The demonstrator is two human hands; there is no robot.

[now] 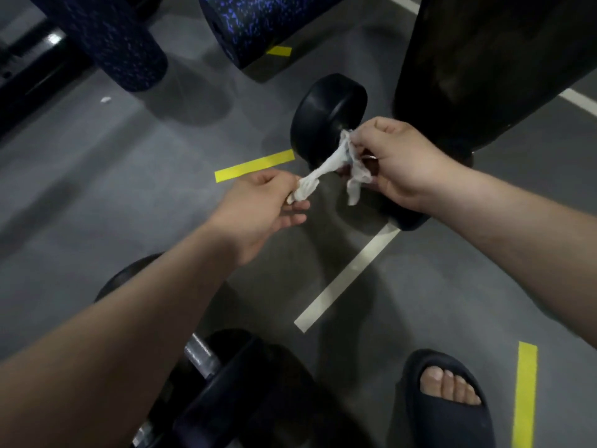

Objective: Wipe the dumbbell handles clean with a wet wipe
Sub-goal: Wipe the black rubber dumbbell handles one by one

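A black dumbbell (326,118) lies on the grey floor at centre; most of its handle is hidden behind my right hand and the wipe. A white wet wipe (326,171), twisted into a strand, stretches between both hands around the handle. My left hand (261,208) pinches its lower left end. My right hand (391,160) grips the other end at the handle, with a loose tail hanging below. A second dumbbell (226,383) with a metal handle (198,350) lies near the bottom left, partly under my left forearm.
Two blue-speckled foam rollers (258,24) stand at the top. A large dark object (484,59) rises at the upper right. Yellow tape (255,164) and white tape (349,276) strips mark the floor. My foot in a dark slide sandal (449,399) is at the bottom right.
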